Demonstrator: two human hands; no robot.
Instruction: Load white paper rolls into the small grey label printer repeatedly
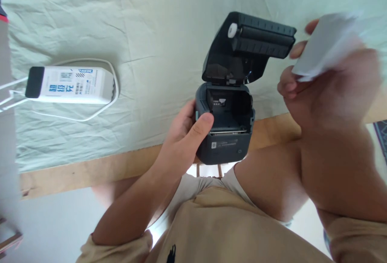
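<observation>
A small dark label printer [225,148] stands at the table's front edge, its lid [256,37] swung up and back. The compartment inside looks hollow, with a small printed label on its inner wall. My left hand [189,134] grips the printer's left side, thumb over the rim. To the right, my right hand [329,81] is raised and blurred by motion, its fingers around a white roll or wad of paper [325,47]. The paper is close to the lid's right end but apart from the compartment.
On the pale green cloth [151,21] at the left lies a white power strip [75,85] with white cables around it. The bare wooden table edge [90,174] runs just above my legs.
</observation>
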